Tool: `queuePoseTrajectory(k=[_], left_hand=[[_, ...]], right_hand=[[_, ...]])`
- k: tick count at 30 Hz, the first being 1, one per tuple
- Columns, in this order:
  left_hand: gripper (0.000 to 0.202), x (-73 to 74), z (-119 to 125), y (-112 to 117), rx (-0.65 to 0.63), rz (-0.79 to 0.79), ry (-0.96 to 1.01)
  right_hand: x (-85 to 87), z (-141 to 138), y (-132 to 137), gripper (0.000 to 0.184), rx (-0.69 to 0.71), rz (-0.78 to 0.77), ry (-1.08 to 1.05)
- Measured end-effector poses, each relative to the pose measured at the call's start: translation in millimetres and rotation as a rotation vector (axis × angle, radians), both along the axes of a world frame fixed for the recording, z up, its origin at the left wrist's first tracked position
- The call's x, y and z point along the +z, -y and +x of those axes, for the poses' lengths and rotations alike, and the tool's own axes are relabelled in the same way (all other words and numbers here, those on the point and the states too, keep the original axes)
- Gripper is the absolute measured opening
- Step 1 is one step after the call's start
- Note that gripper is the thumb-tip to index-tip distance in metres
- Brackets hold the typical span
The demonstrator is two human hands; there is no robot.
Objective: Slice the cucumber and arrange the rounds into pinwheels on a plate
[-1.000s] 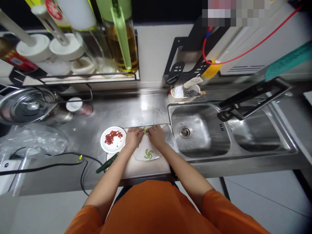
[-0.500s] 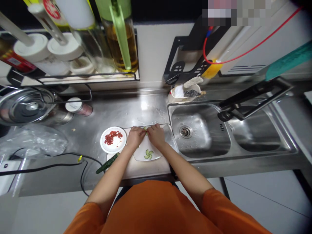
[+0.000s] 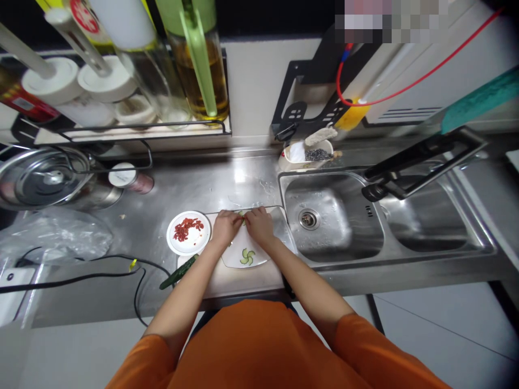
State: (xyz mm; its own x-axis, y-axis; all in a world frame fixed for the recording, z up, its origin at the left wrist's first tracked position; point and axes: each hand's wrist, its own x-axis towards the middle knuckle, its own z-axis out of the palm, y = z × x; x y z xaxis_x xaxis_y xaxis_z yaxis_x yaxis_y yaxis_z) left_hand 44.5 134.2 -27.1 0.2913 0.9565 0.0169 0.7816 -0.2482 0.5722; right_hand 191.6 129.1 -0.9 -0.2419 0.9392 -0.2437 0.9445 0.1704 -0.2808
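Observation:
Over the far part of a white plate (image 3: 263,257), my left hand (image 3: 225,226) and my right hand (image 3: 260,223) meet at the fingertips. Both are closed in a pinch around small pale-green cucumber slices (image 3: 242,214), mostly hidden by the fingers. Nearer to me on the same plate, several curved cucumber slices (image 3: 247,257) lie in a pinwheel. The plate rests on a light cutting board (image 3: 243,282). Beside my left forearm lies a dark green cucumber piece (image 3: 178,272). A round white plate (image 3: 188,249) with small red pieces (image 3: 187,229) stands left of my left hand.
To the right is a steel double sink (image 3: 332,216) with a black faucet (image 3: 421,162). A caddy (image 3: 306,156) stands behind it. At left are a lidded pot (image 3: 48,178), a jar (image 3: 132,177), a plastic bag (image 3: 60,235) and black cables (image 3: 81,276). Bottles stand on a rack (image 3: 141,129).

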Motion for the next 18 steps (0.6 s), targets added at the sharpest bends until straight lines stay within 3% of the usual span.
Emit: queuePoseTrajectory(k=[8,18], left_hand=[[0.015,-2.7,-1.5,0.5,0.008,0.002,0.007],[0.014,4.4,-1.1,1.4,0.023,0.011,-0.007]], right_hand=[[0.4,1.1,2.6,0.024,-0.028,0.021,-0.031],[3.7,4.2,3.6,0.023,-0.049,0.0,-0.065]])
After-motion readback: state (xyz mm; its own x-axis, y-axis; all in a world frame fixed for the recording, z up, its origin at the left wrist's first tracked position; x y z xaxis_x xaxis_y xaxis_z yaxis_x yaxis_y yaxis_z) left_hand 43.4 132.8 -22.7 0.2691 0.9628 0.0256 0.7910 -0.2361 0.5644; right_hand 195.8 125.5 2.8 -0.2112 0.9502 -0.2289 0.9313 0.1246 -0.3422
